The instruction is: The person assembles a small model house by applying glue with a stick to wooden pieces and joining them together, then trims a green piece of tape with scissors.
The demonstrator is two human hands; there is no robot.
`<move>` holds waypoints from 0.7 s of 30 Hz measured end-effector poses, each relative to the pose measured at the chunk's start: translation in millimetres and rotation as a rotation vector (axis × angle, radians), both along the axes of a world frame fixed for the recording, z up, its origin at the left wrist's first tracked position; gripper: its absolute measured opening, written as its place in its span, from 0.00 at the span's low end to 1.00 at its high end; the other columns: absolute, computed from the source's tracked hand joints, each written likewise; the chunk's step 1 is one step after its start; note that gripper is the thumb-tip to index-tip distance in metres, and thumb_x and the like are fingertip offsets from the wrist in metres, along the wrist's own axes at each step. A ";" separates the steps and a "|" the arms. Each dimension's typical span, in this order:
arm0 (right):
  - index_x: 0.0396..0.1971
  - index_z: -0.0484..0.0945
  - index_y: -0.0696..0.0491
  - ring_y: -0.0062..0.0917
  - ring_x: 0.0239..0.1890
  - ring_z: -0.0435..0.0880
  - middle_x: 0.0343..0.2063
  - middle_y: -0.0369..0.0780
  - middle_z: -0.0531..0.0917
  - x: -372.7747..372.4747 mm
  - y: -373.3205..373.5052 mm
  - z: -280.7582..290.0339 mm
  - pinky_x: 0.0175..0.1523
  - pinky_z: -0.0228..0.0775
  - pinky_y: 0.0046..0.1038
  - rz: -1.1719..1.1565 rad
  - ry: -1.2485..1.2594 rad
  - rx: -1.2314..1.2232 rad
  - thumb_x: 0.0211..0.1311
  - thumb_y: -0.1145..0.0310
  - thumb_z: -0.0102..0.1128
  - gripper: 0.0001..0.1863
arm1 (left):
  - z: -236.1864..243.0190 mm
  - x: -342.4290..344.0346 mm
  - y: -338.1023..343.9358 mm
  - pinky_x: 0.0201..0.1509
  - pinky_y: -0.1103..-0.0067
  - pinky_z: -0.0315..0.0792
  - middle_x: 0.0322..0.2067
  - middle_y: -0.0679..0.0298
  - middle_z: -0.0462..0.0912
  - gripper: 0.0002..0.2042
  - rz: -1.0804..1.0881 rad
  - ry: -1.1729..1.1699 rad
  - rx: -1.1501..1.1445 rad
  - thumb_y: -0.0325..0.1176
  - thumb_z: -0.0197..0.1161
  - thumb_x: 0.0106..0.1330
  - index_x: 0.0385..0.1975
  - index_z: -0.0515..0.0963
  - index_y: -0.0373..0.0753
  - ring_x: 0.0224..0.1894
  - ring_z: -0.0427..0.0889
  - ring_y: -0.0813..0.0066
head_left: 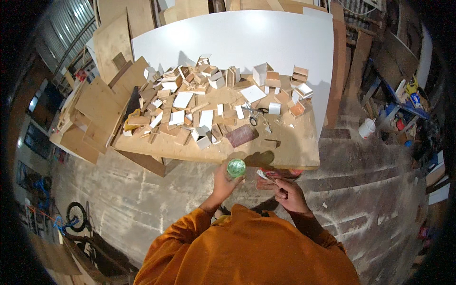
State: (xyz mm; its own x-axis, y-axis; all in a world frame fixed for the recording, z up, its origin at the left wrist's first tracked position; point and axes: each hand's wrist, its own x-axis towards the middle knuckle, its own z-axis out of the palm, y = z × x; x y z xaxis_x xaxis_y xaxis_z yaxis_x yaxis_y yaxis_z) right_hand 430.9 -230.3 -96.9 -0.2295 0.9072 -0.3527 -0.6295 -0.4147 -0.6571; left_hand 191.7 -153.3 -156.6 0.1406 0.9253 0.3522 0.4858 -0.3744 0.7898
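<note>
My left hand (pixel 224 184) is wrapped round a small green cup (pixel 236 167) with some white in it, just off the table's front edge. To its right, my right hand (pixel 291 194) is closed on a thin brush-like stick (pixel 269 177) with white at its tip. The tip is apart from the cup, pointing up and left. On the wooden table (pixel 285 151) ahead lie a dark reddish-brown flat piece (pixel 241 136) and scissors (pixel 253 119). Many small wood and white board pieces cover its left and middle, some joined into little boxes (pixel 203 138).
A large white panel (pixel 237 38) stands behind the table. Something red (pixel 266 183) sits below the table's front edge. Plywood sheets (pixel 95 114) lean at the left, with a bicycle wheel (pixel 76 217) farther down. A white bucket (pixel 366 128) stands on the floor at right.
</note>
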 end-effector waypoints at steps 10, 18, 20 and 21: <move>0.38 0.75 0.54 0.13 0.21 0.61 0.23 0.30 0.70 20.2 -5.4 -19.8 0.27 0.52 0.18 -0.067 -0.065 -0.009 0.65 0.62 0.55 0.11 | -40.7 50.7 81.1 0.54 0.65 0.71 0.50 0.50 0.74 0.31 0.012 -0.016 -0.063 0.28 0.74 0.45 0.53 0.70 0.39 0.52 0.74 0.47; 0.39 0.76 0.55 0.14 0.21 0.63 0.23 0.31 0.72 23.6 -3.5 -32.4 0.26 0.52 0.19 -0.100 -0.093 -0.057 0.64 0.60 0.57 0.13 | -39.0 31.3 68.6 0.58 0.67 0.69 0.53 0.48 0.73 0.34 -0.047 -0.023 0.073 0.26 0.71 0.48 0.59 0.67 0.37 0.56 0.72 0.46; 0.41 0.77 0.55 0.14 0.20 0.63 0.23 0.31 0.72 23.8 1.0 -38.8 0.25 0.53 0.19 -0.106 -0.065 -0.061 0.64 0.61 0.56 0.14 | -31.6 24.4 60.0 0.58 0.66 0.68 0.53 0.47 0.73 0.32 -0.059 -0.015 0.100 0.25 0.70 0.49 0.58 0.68 0.36 0.56 0.72 0.46; 0.42 0.77 0.56 0.14 0.20 0.63 0.23 0.31 0.72 24.1 2.8 -37.9 0.24 0.53 0.19 -0.111 -0.055 -0.054 0.65 0.61 0.56 0.14 | -23.8 17.2 50.4 0.58 0.66 0.68 0.52 0.47 0.73 0.31 -0.059 0.010 0.113 0.25 0.70 0.49 0.57 0.69 0.35 0.56 0.72 0.46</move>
